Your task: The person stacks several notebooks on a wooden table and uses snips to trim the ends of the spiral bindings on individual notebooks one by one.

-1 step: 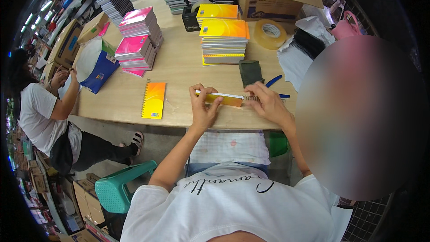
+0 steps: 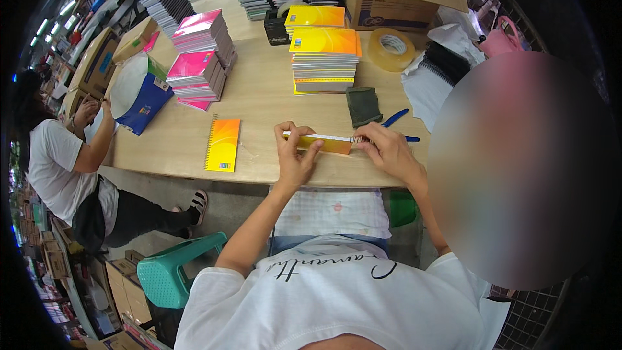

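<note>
My left hand (image 2: pixel 297 159) pinches a small yellow-orange notebook (image 2: pixel 335 145), tilted up on its long edge near the table's front, with its white page edges upward. At the notebook's right end, my right hand (image 2: pixel 391 153) has its thumb and fingers closed on a thin wire spiral coil (image 2: pixel 356 139). The fingers hide part of the coil, and I cannot tell how far it runs into the notebook. Just beyond my right hand lie a folded dark green cloth (image 2: pixel 363 107) and a tool with blue handles (image 2: pixel 395 117). A spiral-bound yellow-orange notebook (image 2: pixel 223 146) lies flat to the left.
Yellow notebooks (image 2: pixel 323 65) are stacked ahead, with a tape roll (image 2: pixel 391 50) beside them. Pink notebooks (image 2: pixel 192 72) stand in piles at left. Black coils (image 2: pixel 446 63) lie on white paper at right. A co-worker (image 2: pixel 63 155) sits at left near a green stool (image 2: pixel 170 275).
My right fingers have shifted slightly and closed in on the coil near the notebook's end, covering more of it. My left hand and the notebook stay in place.
</note>
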Motion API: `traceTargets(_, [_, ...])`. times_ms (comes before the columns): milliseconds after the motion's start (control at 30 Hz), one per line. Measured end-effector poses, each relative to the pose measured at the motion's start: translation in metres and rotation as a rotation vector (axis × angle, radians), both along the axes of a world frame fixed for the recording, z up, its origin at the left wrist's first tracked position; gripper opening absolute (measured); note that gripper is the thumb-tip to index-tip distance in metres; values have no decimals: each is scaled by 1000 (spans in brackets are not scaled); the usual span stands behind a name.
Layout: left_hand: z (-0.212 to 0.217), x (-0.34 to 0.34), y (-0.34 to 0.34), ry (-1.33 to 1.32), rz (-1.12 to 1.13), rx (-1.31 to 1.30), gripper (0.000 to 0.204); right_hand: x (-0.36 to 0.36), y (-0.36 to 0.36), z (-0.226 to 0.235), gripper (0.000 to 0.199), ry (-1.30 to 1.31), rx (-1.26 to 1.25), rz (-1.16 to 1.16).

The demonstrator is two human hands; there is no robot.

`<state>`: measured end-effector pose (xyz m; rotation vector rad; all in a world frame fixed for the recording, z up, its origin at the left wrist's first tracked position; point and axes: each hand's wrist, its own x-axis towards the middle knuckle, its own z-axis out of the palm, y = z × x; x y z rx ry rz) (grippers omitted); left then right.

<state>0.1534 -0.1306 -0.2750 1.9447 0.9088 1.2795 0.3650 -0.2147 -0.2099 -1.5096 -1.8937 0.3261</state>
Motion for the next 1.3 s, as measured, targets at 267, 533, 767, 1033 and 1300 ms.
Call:
traceTargets(267, [-3,0,1,-28,-7,24,31,-8,7,8,33,-243,-174,47])
traceTargets(533, [8,-1,1,51,-51,51,43,67,59,-5,46,-570,-58,34])
traceTargets(767, [8,0,8,19,-38,21,46,51,56,12,51,60,-574,233])
traceTargets(1033, [10,-1,14,20,-137,7,46,51,58,-4,57,430,-599,397])
traceTargets(1300, [5,-1,20,-30,-188,6,45,34,57,-1,51,388,-461,381])
